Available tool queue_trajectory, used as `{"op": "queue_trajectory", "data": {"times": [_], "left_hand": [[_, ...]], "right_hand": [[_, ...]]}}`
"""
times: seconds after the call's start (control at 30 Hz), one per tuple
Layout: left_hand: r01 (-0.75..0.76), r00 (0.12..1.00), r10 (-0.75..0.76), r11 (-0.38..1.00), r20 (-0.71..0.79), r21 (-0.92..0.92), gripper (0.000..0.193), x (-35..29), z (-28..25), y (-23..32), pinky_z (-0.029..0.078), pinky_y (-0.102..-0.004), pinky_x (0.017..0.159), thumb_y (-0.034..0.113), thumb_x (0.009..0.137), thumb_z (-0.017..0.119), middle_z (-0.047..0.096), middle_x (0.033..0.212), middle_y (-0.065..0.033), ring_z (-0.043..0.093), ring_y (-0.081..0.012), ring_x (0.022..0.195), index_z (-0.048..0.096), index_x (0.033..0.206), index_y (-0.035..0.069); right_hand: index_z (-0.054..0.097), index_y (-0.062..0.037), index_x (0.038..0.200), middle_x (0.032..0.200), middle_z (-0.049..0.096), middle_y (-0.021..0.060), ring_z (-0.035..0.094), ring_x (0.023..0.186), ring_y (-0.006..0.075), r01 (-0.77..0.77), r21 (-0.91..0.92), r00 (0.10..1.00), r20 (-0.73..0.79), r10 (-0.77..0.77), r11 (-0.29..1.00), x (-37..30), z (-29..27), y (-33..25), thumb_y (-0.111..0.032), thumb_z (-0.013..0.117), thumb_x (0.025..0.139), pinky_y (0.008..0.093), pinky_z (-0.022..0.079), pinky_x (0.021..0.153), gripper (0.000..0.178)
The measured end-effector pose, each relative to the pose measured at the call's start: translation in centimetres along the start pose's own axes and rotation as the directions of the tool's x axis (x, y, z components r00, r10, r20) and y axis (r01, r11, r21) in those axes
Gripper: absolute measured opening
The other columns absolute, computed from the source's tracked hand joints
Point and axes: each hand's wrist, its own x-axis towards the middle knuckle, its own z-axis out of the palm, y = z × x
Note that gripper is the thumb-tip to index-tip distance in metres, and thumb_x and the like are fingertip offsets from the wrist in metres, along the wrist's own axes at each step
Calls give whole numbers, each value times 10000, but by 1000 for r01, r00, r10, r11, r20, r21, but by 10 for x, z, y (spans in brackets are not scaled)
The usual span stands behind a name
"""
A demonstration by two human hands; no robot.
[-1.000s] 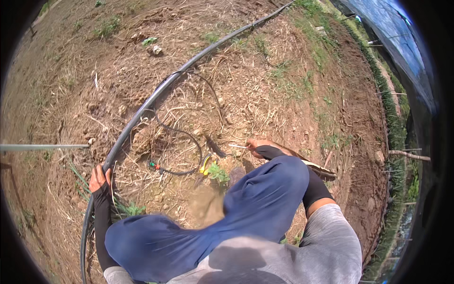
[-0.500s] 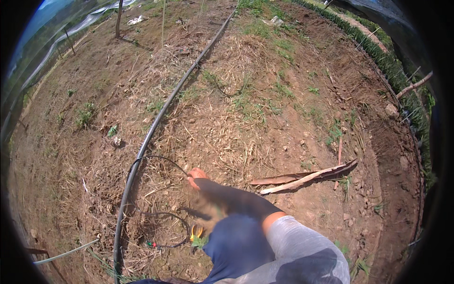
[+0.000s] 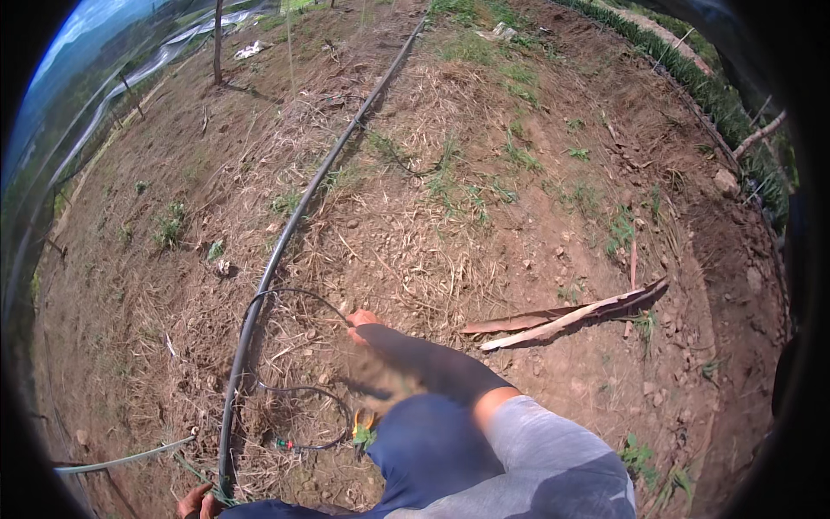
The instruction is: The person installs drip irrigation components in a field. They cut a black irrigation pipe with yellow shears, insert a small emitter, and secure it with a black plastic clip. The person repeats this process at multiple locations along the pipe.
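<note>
A thick black irrigation pipe [image 3: 290,229] runs from the far top down to the lower left. From it a thin black tube [image 3: 303,291] arcs over to my right hand [image 3: 360,325], whose fingers are closed on its end. My left hand [image 3: 199,502] shows only partly at the lower edge, beside the pipe's near end. Its fingers are curled; what they hold, if anything, is hidden. A second thin black tube [image 3: 313,391] curls from the pipe, with a small red and green fitting [image 3: 286,445] near its end. By my knee lies a yellow-handled hand tool [image 3: 364,422].
Split pieces of wood or bark [image 3: 571,324] lie on the soil to the right of my arm. A pale green hose [image 3: 130,455] reaches in from the lower left. Dry straw [image 3: 432,268] and weeds cover the slope; a wooden post [image 3: 218,43] stands far left.
My left hand has come into view at the lower left, beside the pipe. The view has shifted slightly; my right hand still holds the thin tube in about the same place.
</note>
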Motion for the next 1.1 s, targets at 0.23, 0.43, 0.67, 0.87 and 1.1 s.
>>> {"op": "queue_trajectory", "data": {"times": [0.23, 0.43, 0.67, 0.87, 1.1], "left_hand": [[94, 956, -75, 994, -284, 52, 305, -27, 1, 92, 443, -241, 538, 244, 932, 630, 570, 672, -9, 545, -82, 598, 656, 1162, 45], [77, 985, -57, 990, -163, 115, 378, -45, 10, 108, 484, -255, 605, 287, 924, 639, 598, 730, -37, 582, -102, 659, 630, 1223, 55], [-29, 1000, 30, 967, -2, 254, 503, -23, 32, 179, 484, -267, 671, 410, 912, 643, 594, 756, -36, 593, -114, 694, 611, 1241, 31], [-179, 980, 137, 921, 142, 346, 436, 22, 67, 205, 479, -347, 677, 383, 901, 648, 606, 723, -79, 603, -203, 676, 628, 1215, 82], [-76, 965, -58, 872, 256, 483, 427, 25, 77, 188, 500, -351, 737, 360, 906, 645, 643, 843, -135, 646, -225, 777, 610, 1214, 66]], "right_hand": [[559, 13, 1209, 1023, 695, 178, 666, 984, 284, -339, 229, 937, 171, 305, 912, -6, -48, -89, -174, 677, 782, 381, 515, 874, 481], [677, -77, 1065, 1087, 654, 157, 628, 1010, 330, -229, -88, 966, 104, 237, 969, -6, -42, -104, -384, 691, 797, 439, 493, 884, 407], [701, -65, 953, 900, 694, 105, 649, 841, 217, -426, 215, 904, 141, 404, 879, 14, -29, -86, -316, 666, 815, 349, 497, 781, 288], [686, -34, 1050, 927, 707, 124, 654, 835, 208, -477, 407, 879, 253, 405, 779, 11, -34, -47, -319, 627, 873, 360, 514, 771, 341], [703, -78, 1000, 930, 704, 161, 674, 903, 313, -234, -84, 959, 141, 244, 969, -1, -14, -105, -341, 673, 792, 398, 513, 820, 337]]}}
